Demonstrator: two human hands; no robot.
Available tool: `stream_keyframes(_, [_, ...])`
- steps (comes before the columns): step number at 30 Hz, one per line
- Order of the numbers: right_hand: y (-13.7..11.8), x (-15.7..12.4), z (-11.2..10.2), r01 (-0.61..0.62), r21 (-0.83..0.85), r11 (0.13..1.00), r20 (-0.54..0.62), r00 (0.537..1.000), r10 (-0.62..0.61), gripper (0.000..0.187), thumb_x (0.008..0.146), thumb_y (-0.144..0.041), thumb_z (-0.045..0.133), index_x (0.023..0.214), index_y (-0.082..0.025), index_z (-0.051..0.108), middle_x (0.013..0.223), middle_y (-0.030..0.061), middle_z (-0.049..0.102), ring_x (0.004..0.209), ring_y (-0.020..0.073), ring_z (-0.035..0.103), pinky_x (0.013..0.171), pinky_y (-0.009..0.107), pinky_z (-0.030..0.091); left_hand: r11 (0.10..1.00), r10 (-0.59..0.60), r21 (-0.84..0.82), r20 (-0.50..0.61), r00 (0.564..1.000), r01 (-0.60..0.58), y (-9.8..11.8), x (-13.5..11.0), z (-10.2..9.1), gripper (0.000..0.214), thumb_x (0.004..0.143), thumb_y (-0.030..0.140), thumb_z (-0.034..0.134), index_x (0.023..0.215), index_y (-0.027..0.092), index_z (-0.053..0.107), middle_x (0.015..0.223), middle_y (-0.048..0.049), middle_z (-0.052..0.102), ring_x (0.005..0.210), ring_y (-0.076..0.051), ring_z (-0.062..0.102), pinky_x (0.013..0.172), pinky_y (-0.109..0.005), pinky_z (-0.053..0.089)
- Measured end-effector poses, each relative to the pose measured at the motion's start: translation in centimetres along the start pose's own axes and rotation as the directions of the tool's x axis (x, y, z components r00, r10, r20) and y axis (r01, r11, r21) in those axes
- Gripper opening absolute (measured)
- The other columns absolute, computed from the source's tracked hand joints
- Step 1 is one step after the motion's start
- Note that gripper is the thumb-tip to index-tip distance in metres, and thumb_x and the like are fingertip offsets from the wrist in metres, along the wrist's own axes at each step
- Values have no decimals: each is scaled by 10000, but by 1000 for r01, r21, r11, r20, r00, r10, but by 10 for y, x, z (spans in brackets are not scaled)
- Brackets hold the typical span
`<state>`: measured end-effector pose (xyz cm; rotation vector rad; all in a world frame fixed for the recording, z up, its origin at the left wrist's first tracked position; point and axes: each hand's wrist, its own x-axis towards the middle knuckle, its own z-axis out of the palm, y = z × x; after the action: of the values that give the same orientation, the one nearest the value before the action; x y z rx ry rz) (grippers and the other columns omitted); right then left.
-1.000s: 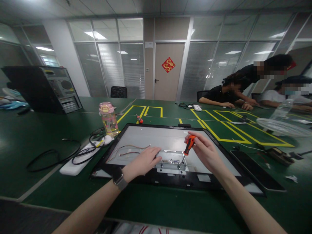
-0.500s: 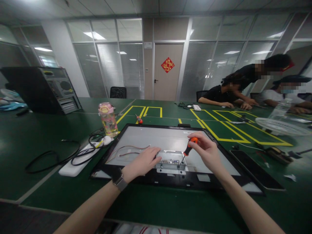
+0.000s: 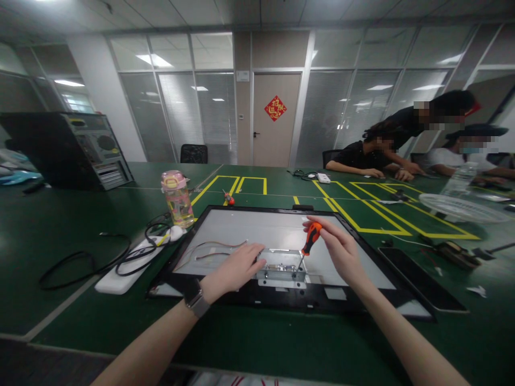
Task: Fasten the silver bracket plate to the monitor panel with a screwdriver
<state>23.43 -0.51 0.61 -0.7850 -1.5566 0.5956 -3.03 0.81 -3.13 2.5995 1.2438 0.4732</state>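
An orange-and-black screwdriver [image 3: 311, 238] leans with its tip down at the right end of a silver metal bracket [image 3: 281, 272]. My right hand [image 3: 340, 246] has its fingers around the top of the handle, more loosely spread than a grip in the fist. My left hand [image 3: 237, 265], with a watch on its wrist, grips the bracket's left end, thumb and fingers on either side; part of that end is hidden. Beneath both hands lies a flat display panel [image 3: 241, 225] with a grey back and black frame. Thin wires [image 3: 209, 252] run across it, left of the bracket.
To the left are a white power strip [image 3: 124, 271] with black cables and a pink-lidded bottle [image 3: 177, 198]. A black phone-like slab [image 3: 422, 279] lies right of the panel. A computer case [image 3: 68, 150] stands far left; several people sit or lean at the far right.
My right fingers have loosened and stretched out over the handle, showing more of it. The screwdriver's tip stays at the bracket, and my left hand keeps its place.
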Motion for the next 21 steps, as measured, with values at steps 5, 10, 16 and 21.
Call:
stream_keyframes(5, [3,-1,1,-31,35,999,9,999,31,283,886,-372,616,1143,-269,672,976,56,711,887,220,670,836,385,532,1000,-4,10,6,1000,4,1,0,0,404,1021,388,367,1342,160,456,1397,-111,522,1291,-215,479,1149,-386,276])
stream_keyframes(10, [1,1,1,33,-79,996,-42,998,-37,206,824,-410,684,964,-262,718,912,41,662,868,216,638,799,347,524,1000,1,16,1,1000,-1,0,1,1,386,1023,389,357,1336,186,455,1395,-100,526,1284,-210,486,1142,-397,289])
stream_keyframes(16, [-3,2,-1,-4,-19,1000,25,1000,5,272,928,-397,534,1097,-246,684,996,70,711,907,238,668,845,396,521,1000,2,14,8,1000,-2,-2,1,2,407,1021,401,363,1346,171,450,1402,-105,518,1290,-210,479,1140,-384,289])
stream_keyframes(21, [0,1,2,69,-102,992,-44,996,-74,194,842,-362,664,1003,-268,719,923,48,670,851,222,633,800,376,515,1000,6,12,-3,1000,-6,-2,1,1,400,1022,403,355,1340,182,456,1387,-107,530,1277,-214,491,1143,-390,277])
